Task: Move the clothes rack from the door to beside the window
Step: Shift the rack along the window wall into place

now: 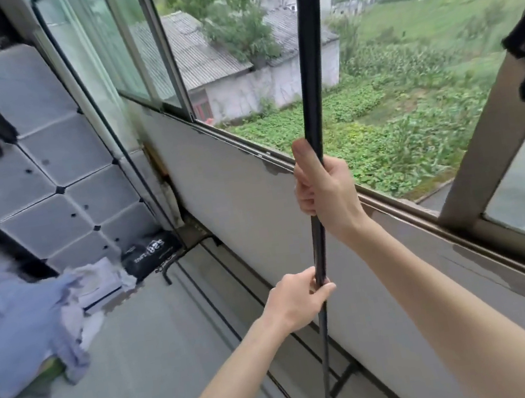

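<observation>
The window [390, 88] spans the wall, and 1 black clothes rack [314, 92] stands along it, its near pole upright. 2 hands clamp that pole: right hand [326, 190] above, left hand [298, 301] below.

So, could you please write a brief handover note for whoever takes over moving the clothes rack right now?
Right hand: closed around the near upright pole of the clothes rack, higher up.
Left hand: closed on the same pole, lower down.
Rack: stands along the wall under the window; its base rails run along the floor by that wall.
Done: rack is at the window side.
Left: probably only to settle its position and let go. Whether all feet rest on the floor cannot be seen.
</observation>
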Tool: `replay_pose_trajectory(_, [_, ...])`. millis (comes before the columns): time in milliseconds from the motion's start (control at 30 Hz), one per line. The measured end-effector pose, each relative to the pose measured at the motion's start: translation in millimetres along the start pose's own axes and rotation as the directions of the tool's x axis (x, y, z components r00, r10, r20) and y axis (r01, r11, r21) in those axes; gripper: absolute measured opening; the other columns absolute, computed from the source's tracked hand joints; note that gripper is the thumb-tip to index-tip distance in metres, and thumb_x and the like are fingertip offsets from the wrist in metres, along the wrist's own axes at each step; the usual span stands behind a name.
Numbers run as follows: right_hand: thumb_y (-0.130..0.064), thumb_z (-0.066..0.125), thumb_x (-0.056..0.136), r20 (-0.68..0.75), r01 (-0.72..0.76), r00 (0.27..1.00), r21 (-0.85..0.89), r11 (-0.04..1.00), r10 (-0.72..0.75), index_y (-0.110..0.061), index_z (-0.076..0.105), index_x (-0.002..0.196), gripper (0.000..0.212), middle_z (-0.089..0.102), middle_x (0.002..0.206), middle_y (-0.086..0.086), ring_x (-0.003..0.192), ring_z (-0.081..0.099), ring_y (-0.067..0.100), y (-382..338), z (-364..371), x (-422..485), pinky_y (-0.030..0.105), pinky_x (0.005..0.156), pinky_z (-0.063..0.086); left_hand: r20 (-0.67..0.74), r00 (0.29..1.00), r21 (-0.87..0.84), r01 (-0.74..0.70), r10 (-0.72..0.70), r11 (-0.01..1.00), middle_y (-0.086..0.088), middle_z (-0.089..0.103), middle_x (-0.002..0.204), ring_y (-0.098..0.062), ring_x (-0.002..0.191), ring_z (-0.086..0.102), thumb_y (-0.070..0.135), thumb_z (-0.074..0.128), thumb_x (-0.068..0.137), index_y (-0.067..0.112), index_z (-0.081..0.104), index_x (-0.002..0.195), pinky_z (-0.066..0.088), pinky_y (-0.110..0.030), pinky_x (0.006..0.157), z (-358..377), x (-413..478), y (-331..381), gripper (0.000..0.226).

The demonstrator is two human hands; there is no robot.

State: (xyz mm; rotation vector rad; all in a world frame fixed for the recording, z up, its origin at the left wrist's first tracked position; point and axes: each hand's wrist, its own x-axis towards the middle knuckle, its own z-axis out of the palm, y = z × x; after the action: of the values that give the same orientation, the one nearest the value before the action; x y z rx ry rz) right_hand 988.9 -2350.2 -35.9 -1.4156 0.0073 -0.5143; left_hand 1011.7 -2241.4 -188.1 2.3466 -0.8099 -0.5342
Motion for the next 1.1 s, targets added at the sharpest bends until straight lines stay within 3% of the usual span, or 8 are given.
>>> replay_pose_trajectory(133, [-0.042, 0.054, 0.095, -0.003, 0.026, 1.000, -0.024, 0.999, -0.026, -0.022, 0.031, 0.064, 0.044, 0.029, 0.043, -0.015, 0.038, 0.024, 0.006, 4.2, -0.8, -9.0, 0.022, 0.041, 0.020, -0.119, 0.993, -0.001, 0.010, -0.010, 1.000, 0.012, 0.071, 0.088, -0.018, 0.089, 0.067, 0.054, 0.052, 0.093, 0.032, 0.061, 0.100, 0.055, -0.039, 0.082, 14.1, -12.6, -1.5, 0.024])
replay_pose_trajectory(333, [-0.052, 0.056, 0.093, 0.036, 0.028, 0.999, -0.089, 0.996, -0.024, -0.020, 0.039, 0.073, 0.041, 0.032, 0.048, -0.014, 0.044, 0.026, 0.012, 8.0, -8.9, -12.5, 0.032, 0.047, 0.021, -0.227, 0.966, -0.001, 0.125, -0.122, 0.992, -0.001, 0.072, 0.086, -0.030, 0.086, 0.065, 0.050, 0.047, 0.097, 0.029, 0.059, 0.108, 0.054, -0.043, 0.080, 35.2, -23.0, 9.6, 0.026])
replay_pose_trajectory(467, [-0.056, 0.054, 0.094, 0.080, 0.058, 0.996, -0.166, 0.984, -0.045, -0.030, 0.041, 0.068, 0.039, 0.040, 0.051, -0.014, 0.050, 0.034, 0.013, 14.6, -19.5, -20.0, 0.036, 0.052, 0.029, -0.241, 0.941, -0.134, 0.209, -0.237, 0.969, 0.008, 0.072, 0.094, -0.020, 0.090, 0.066, 0.047, 0.053, 0.095, 0.030, 0.058, 0.110, 0.054, -0.042, 0.085, 50.6, -32.9, 20.8, 0.024])
replay_pose_trajectory(567, [-0.058, 0.050, 0.095, 0.197, 0.099, 0.979, -0.257, 0.961, -0.048, -0.014, 0.047, 0.082, 0.046, 0.046, 0.060, -0.008, 0.058, 0.044, 0.020, 11.8, -26.2, -19.1, 0.053, 0.060, 0.041, -0.231, 0.932, -0.158, 0.247, -0.279, 0.956, 0.024, 0.063, 0.101, -0.006, 0.095, 0.062, 0.037, 0.057, 0.091, 0.038, 0.053, 0.115, 0.052, -0.038, 0.092, 45.8, -46.0, 22.0, 0.024])
replay_pose_trajectory(667, [-0.052, 0.044, 0.101, 0.299, 0.150, 0.953, -0.332, 0.931, -0.047, 0.000, 0.046, 0.099, 0.052, 0.051, 0.065, 0.001, 0.062, 0.048, 0.021, 2.6, -37.1, -18.5, 0.053, 0.069, 0.049, -0.341, 0.887, -0.167, 0.269, -0.312, 0.948, 0.009, 0.066, 0.116, -0.006, 0.097, 0.061, 0.030, 0.059, 0.091, 0.032, 0.056, 0.120, 0.050, -0.029, 0.090, 19.7, -63.2, 25.3, 0.029])
replay_pose_trajectory(800, [-0.048, 0.039, 0.104, 0.395, 0.187, 0.919, -0.415, 0.890, -0.009, -0.009, 0.045, 0.099, 0.040, 0.059, 0.069, -0.004, 0.065, 0.055, 0.019, 0.1, -46.7, -19.6, 0.038, 0.069, 0.045, -0.627, 0.736, -0.238, 0.131, -0.256, 0.962, 0.004, 0.068, 0.112, -0.006, 0.096, 0.064, 0.027, 0.057, 0.096, 0.028, 0.058, 0.121, 0.051, -0.030, 0.089, -51.9, -80.9, 68.7, 0.024])
replay_pose_trajectory(900, [-0.053, 0.037, 0.103, 0.436, 0.182, 0.900, -0.428, 0.885, 0.026, -0.020, 0.044, 0.097, 0.034, 0.061, 0.071, -0.004, 0.068, 0.057, 0.021, -1.3, -44.5, -16.5, 0.038, 0.071, 0.047, -0.795, 0.585, -0.231, -0.045, -0.162, 0.972, 0.009, 0.068, 0.108, -0.006, 0.096, 0.065, 0.033, 0.053, 0.099, 0.029, 0.055, 0.122, 0.048, -0.021, 0.081, -106.4, -84.1, 125.1, 0.023])
replay_pose_trajectory(1100, [-0.062, 0.032, 0.098, 0.472, 0.167, 0.876, -0.491, 0.855, 0.100, -0.040, 0.034, 0.085, 0.026, 0.065, 0.078, 0.004, 0.077, 0.064, 0.031, -5.8, -46.3, -20.0, 0.049, 0.079, 0.054, -0.802, 0.593, -0.048, -0.182, 0.071, 0.982, 0.014, 0.059, 0.108, -0.002, 0.095, 0.059, 0.049, 0.042, 0.101, 0.027, 0.046, 0.131, 0.039, -0.014, 0.074, -157.5, -71.2, 219.8, 0.038])
